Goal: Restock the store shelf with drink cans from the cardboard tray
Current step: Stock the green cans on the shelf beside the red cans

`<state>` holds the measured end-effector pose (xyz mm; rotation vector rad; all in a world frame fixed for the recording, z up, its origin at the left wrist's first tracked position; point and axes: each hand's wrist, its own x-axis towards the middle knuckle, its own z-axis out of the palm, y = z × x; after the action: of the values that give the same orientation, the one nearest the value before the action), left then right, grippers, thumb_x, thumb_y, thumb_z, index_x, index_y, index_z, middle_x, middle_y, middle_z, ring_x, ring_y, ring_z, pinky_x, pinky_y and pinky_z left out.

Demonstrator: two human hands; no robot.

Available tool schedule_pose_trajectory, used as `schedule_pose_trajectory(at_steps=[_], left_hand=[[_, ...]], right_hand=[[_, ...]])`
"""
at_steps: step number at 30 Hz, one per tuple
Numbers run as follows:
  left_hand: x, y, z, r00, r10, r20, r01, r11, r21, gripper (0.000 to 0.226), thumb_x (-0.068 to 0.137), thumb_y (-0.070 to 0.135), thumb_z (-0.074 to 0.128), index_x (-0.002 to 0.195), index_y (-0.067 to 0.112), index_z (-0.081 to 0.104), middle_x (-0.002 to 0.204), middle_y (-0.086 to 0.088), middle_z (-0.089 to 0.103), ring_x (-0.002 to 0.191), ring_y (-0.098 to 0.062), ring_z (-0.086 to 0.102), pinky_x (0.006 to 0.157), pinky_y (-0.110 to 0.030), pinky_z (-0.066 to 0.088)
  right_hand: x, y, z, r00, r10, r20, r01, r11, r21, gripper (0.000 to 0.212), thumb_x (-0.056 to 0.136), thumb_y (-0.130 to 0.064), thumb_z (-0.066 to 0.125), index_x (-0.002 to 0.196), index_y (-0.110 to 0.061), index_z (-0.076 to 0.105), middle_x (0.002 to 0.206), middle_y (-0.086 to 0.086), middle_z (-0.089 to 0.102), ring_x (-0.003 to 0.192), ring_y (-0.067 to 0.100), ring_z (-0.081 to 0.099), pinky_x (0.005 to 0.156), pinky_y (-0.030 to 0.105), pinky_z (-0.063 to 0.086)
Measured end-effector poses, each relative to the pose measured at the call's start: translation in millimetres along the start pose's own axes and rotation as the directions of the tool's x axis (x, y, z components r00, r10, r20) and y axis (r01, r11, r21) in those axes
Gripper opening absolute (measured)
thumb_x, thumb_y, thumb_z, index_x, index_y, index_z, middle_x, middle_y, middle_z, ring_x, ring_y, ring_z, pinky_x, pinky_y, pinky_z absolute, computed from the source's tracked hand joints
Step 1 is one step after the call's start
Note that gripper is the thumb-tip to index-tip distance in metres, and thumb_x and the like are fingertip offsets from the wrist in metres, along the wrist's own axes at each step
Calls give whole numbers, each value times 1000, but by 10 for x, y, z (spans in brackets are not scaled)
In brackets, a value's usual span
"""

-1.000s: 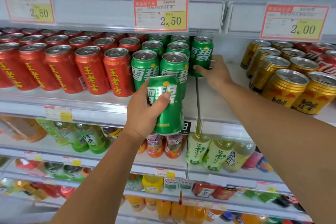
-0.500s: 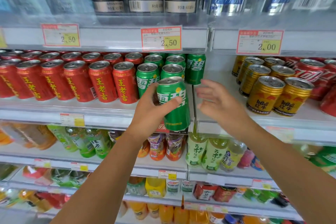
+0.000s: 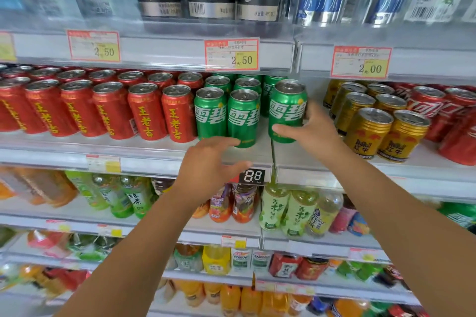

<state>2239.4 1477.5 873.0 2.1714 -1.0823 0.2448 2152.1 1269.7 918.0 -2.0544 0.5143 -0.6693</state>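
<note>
A store shelf (image 3: pixel 144 154) at chest height holds rows of drink cans, seen from a camera on the person's head. The landmark is a green can (image 3: pixel 287 110) standing upright near the shelf's front edge, its long axis vertical.

The right hand (image 3: pixel 313 134) is wrapped around this green can from its right side, thumb across the lower front and fingers (image 3: pixel 310 110) behind it, so the can is pinched between them. Whether its base already rests on the shelf cannot be told.

Just left of the green can, with a small gap between, stand two front-row green cans (image 3: pixel 226 116) of the same brand, more ranked behind them. Further left come rows of red cans (image 3: pixel 113 110). To the right of the green can, well apart across a bare stretch of shelf, sit gold cans (image 3: pixel 386 134).

The left hand (image 3: pixel 211 162) is below and to the left of the green can, in front of the shelf lip, fingers loosely spread and holding nothing (it touches no can that can be seen). The right hand is plainly the nearer one.

The coming move likely turns on that gap: the can probably needs sliding leftward, kept upright, until it lines up beside the other green cans. The cardboard tray is not in view.
</note>
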Motion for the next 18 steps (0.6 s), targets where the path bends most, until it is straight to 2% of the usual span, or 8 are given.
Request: schedule_pose_trajectory(at_steps=[2,3,6,8,10,13,18], left_hand=[[-41,-177,126,995,97,-12,-95,990,106,63,69,65,67,115,22,70,109,5,72,99,-17,66,92,-34,49],[-58,-236,190,993,114,-32,-109,986,127,62,66,65,70,112,24,70,107,7,72,96,-17,66,93,-35,47],[-74,-320,347,986,126,-111,-109,983,149,57,62,50,85,111,27,67,105,9,68,98,-19,59,93,-25,28],[-76,-338,414,979,141,-149,-117,981,155,56,62,44,87,111,27,64,103,8,65,99,-19,54,91,-23,23],[-71,-351,440,973,155,-171,-132,982,138,57,62,42,88,110,27,62,101,8,64,98,-17,50,92,-23,23],[-63,-378,454,965,185,-185,-161,977,137,56,63,42,87,110,27,60,99,7,63,98,-16,48,92,-23,23],[-64,-384,446,971,177,-161,-158,979,127,53,66,46,84,110,25,63,97,10,59,96,-16,50,91,-24,24]], right_hand=[[169,68,46,999,26,24,-25,998,-51,72,67,-26,87,128,-15,52,123,-2,62,101,8,55,67,9,35],[233,98,75,999,41,29,-39,997,-66,72,67,-25,87,129,-15,52,122,-2,62,100,8,55,65,9,34],[407,185,142,995,94,12,-94,994,-50,81,63,-26,89,131,-14,47,121,-5,61,103,10,58,66,10,37],[497,230,182,994,113,4,-113,993,-43,84,60,-28,90,130,-14,46,123,-1,62,107,13,60,77,19,44],[550,253,224,993,116,0,-116,993,-27,84,61,-26,90,130,-13,44,122,-1,61,107,14,59,86,25,44],[577,246,275,994,105,-8,-105,994,-18,80,68,-20,86,132,-12,39,117,0,57,103,12,54,85,23,40],[582,253,286,993,118,18,-118,992,-37,88,69,-26,86,140,-13,34,132,4,54,114,15,53,91,25,40]])
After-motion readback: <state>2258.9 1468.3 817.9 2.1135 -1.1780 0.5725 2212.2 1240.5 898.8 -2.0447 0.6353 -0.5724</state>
